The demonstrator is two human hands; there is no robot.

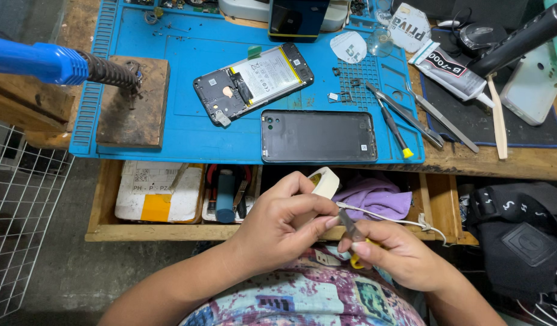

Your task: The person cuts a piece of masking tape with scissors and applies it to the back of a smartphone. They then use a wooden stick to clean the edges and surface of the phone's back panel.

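head view, one entry: left hand [278,220] at 6 o'clock, fingers curled closed round a cream roll of tape [322,181], thumb and forefinger pinching toward the tip of a small tool. right hand [399,253] just beside it at 5 o'clock, closed on a yellow-handled blade tool [353,232], its metal tip pointing up to 11 o'clock and meeting the left fingertips. a thin white cord [387,218] runs from the hands toward 3 o'clock. behind them, an open wooden drawer [170,232] holding a purple cloth [375,196]. at 12 o'clock, a blue work mat [188,133] bearing an opened phone body [254,81] with battery showing, and just below it a dark back cover [318,136] lying flat. at 2 o'clock — metal tweezers [411,118] and a yellow-tipped screwdriver [393,127]. at 10 o'clock — a blue-handled soldering iron [55,63] resting over a wooden block [133,102].
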